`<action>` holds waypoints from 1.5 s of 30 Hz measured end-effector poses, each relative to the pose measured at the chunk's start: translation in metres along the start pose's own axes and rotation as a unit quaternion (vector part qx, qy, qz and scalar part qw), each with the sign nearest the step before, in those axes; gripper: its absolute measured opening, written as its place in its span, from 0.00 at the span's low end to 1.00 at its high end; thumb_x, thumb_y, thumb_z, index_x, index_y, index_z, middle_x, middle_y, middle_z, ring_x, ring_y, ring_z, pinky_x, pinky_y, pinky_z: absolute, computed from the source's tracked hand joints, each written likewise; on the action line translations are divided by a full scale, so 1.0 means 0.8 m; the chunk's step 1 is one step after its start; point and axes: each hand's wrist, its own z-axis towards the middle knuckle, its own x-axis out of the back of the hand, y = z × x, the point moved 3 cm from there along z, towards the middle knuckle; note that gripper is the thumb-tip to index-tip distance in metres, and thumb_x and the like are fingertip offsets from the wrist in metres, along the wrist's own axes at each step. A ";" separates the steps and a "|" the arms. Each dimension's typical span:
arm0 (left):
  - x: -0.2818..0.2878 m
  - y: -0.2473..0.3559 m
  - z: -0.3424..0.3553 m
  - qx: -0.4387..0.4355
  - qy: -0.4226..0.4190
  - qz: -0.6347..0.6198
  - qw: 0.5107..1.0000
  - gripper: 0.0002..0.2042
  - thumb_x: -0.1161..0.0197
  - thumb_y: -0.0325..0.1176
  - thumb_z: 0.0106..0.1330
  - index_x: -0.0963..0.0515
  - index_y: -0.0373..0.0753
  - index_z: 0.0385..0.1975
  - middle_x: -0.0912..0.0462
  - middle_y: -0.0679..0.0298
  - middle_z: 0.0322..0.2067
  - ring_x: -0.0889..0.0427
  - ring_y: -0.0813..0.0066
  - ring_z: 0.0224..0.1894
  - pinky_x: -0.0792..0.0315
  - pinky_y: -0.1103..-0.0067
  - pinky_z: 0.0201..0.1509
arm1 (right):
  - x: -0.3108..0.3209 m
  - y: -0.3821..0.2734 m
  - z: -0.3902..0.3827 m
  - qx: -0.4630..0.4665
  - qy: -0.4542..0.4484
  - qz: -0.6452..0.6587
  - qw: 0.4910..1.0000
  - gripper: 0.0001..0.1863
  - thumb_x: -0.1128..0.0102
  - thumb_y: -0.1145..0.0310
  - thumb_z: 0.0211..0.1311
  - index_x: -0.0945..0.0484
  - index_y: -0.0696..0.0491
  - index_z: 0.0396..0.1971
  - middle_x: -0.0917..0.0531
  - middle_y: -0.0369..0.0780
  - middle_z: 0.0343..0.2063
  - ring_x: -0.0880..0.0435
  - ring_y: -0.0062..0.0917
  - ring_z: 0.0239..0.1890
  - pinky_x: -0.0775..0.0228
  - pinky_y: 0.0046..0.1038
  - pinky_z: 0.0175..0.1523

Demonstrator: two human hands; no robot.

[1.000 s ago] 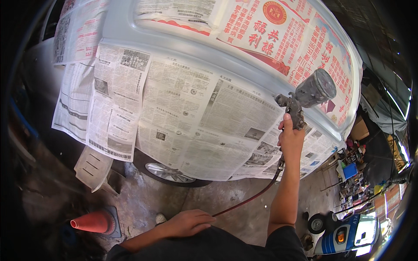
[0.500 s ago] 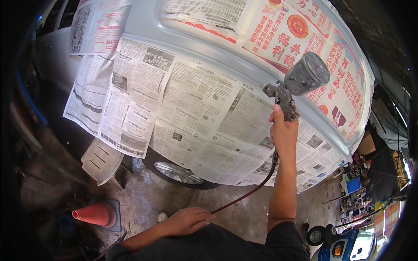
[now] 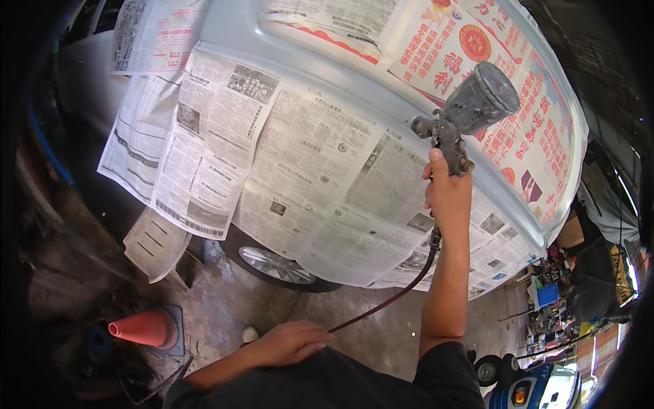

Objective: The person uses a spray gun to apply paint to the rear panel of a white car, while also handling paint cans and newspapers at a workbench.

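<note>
My right hand (image 3: pixel 451 194) grips a spray gun (image 3: pixel 446 140) by its handle. A grey, paint-stained cup (image 3: pixel 481 99) sits tilted on top of the gun. The gun is held close to a silver strip of bodywork (image 3: pixel 340 95) on a van, between sheets of newspaper (image 3: pixel 320 184) below and printed red-and-white paper (image 3: pixel 436 61) over the window. From the handle a dark red air hose (image 3: pixel 402 290) curves down to my left hand (image 3: pixel 293 343), whose fingers close over it at my waist. The part of the hose under that hand is hidden.
An orange traffic cone (image 3: pixel 146 329) stands on the floor at lower left, near a beige plastic stool (image 3: pixel 155 245). The van's wheel (image 3: pixel 279 266) shows under the paper. At right are cluttered shelves (image 3: pixel 545 307) and a blue-and-white vehicle (image 3: pixel 538 387).
My right hand and the spray gun have shifted slightly up and to the right in view. The left hand stays at my waist on the hose. The view itself has moved a little.
</note>
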 end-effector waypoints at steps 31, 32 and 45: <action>-0.083 0.002 0.068 -0.074 -0.085 -0.048 0.993 0.11 0.37 0.34 0.67 0.19 0.42 0.47 0.16 0.62 0.41 0.18 0.63 0.46 0.24 0.70 0.52 | 0.333 0.080 -0.035 -0.095 0.206 -0.213 0.950 0.27 0.47 0.43 0.70 0.26 0.55 0.26 0.26 0.33 0.18 0.35 0.14 0.09 0.41 0.21 0.13; -0.083 0.003 0.068 -0.073 -0.082 -0.047 0.993 0.11 0.37 0.34 0.67 0.19 0.42 0.47 0.16 0.62 0.41 0.18 0.63 0.46 0.24 0.70 0.51 | 0.341 0.082 -0.034 -0.099 0.207 -0.221 0.948 0.27 0.47 0.43 0.70 0.26 0.55 0.27 0.26 0.33 0.18 0.35 0.14 0.09 0.41 0.21 0.13; -0.092 0.003 0.072 -0.060 -0.100 -0.046 0.992 0.11 0.36 0.31 0.65 0.18 0.40 0.45 0.16 0.61 0.43 0.17 0.63 0.47 0.23 0.70 0.51 | 0.469 0.117 -0.016 -0.141 0.274 -0.293 0.905 0.33 0.42 0.39 0.64 0.27 0.56 0.15 0.32 0.33 0.09 0.35 0.19 0.08 0.43 0.24 0.12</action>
